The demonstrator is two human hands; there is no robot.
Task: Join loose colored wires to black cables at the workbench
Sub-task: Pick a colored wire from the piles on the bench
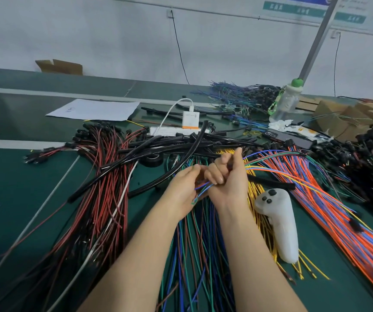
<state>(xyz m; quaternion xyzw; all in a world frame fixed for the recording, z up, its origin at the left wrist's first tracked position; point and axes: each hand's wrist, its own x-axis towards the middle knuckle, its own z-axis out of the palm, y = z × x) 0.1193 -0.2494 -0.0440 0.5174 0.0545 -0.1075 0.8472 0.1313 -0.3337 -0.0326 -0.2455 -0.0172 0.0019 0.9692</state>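
Green bench (12, 176), centre frame: left hand (184, 190) pinches the colored wires (203, 187), right hand (228, 179) curls round them. Square those tips before meeting the black cable (271, 183), I'd say.

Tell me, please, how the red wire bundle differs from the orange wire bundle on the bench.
Colour: the red bundle mixes red with black and a white strand, while the orange bundle mixes orange with blue, green and yellow. Side: the red bundle lies on the person's left, the orange bundle on the right. Both lie loose on the green bench, running away from the person.
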